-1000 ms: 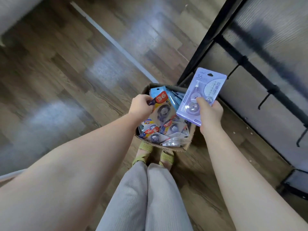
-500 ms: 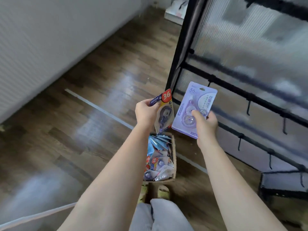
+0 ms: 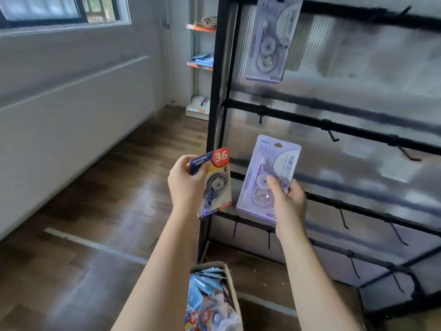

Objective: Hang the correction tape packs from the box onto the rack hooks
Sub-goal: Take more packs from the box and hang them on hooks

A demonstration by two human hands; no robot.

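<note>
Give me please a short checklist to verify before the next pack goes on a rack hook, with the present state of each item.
1. Right hand holds the purple pack firmly: ok.
2. Left hand holds the yellow pack: ok.
3. Hang hole at the purple pack's top is uncovered: ok.
4. Yellow pack's hang hole free of fingers: cannot tell.
5. An empty hook is near on the rack: ok.
6. Purple pack is already on a hook: not ok, held in front of the rack.
</note>
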